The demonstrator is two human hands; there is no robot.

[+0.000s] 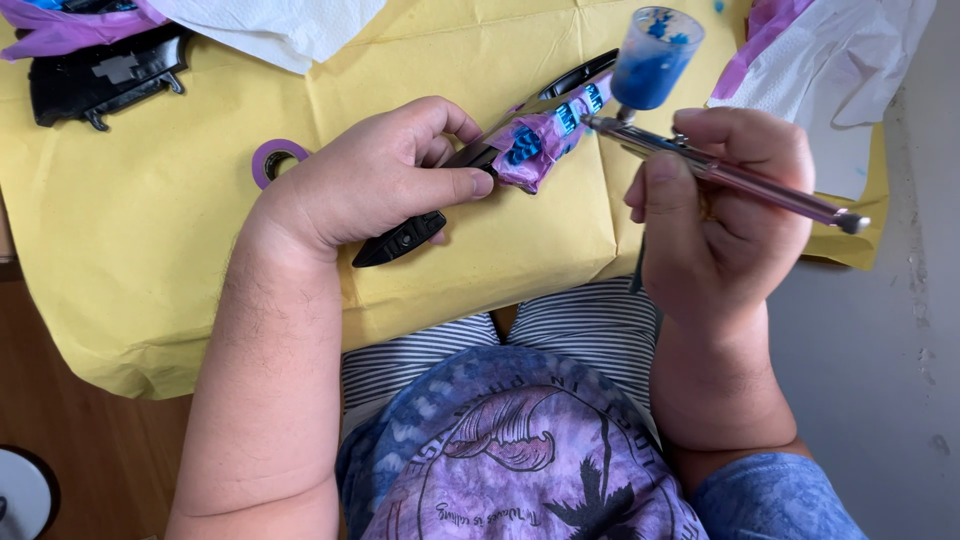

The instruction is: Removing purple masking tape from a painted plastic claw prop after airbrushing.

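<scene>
the left hand [385,175] is clamped around a black plastic part [405,237] wrapped in purple masking tape [540,150], tilting its blue-painted openings toward the nozzle. the right hand [720,215] grips an airbrush [720,172] pen-style, its blue paint cup [655,55] upright just above the fingers, tip almost touching the part.
</scene>
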